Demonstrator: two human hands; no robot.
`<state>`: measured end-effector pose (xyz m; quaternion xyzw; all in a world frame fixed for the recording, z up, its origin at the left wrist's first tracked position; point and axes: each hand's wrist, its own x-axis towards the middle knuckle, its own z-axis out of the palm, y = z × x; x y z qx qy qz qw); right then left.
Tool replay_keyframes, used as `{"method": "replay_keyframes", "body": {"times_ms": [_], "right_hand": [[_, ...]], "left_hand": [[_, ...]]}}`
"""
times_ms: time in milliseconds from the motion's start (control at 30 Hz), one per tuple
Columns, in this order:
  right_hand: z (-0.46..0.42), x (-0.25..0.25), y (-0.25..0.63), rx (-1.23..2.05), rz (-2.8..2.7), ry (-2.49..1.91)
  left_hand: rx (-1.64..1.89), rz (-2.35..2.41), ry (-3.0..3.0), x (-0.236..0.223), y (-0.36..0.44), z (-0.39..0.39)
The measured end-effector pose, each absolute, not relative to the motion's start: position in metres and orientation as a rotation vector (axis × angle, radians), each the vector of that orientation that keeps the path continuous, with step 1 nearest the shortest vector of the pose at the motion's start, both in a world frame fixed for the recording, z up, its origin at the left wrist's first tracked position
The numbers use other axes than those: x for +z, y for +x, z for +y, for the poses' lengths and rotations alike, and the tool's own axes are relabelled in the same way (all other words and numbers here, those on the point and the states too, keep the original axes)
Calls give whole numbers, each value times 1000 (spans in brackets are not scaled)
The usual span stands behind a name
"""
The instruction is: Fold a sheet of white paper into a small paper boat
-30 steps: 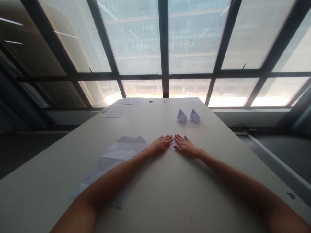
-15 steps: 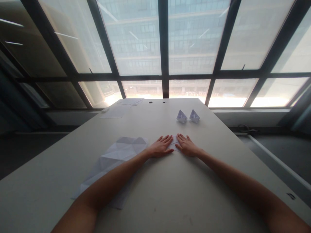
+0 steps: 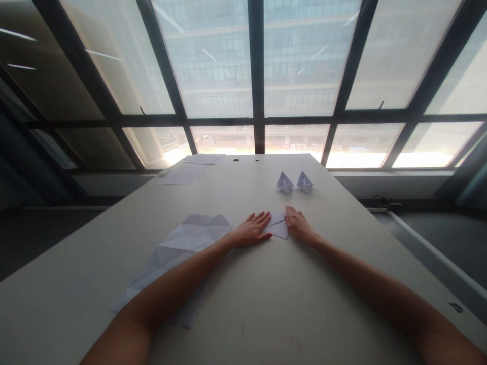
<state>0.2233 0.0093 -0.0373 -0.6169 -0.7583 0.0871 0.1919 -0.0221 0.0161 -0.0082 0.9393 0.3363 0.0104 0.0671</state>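
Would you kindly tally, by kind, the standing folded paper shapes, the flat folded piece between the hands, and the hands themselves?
Standing folded paper shapes: 2 (left shape, right shape)
Flat folded piece, partly covered: 1
Hands: 2 (left hand, right hand)
Total: 5

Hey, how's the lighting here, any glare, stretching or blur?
Head view: backlit, lower middle panes nearly washed out, pale streaks on the upper glass; head view: table stretched wide toward us; head view: folded paper beside the left hand slightly soft.
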Motion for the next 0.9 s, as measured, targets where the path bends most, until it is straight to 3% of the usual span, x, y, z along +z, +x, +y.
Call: {"method": "replay_keyframes", "body": {"times_ms": [200, 733, 900], "right_hand": [[21, -32, 239, 196, -1803, -1815], [18, -34, 239, 167, -2020, -1806], [13, -28, 234, 130, -1971, -1575]], "left_hand": [[25, 1018, 2836, -9, -22, 16], [115, 1016, 2831, -11, -22, 17], [111, 1024, 2838, -10, -22, 16]]}}
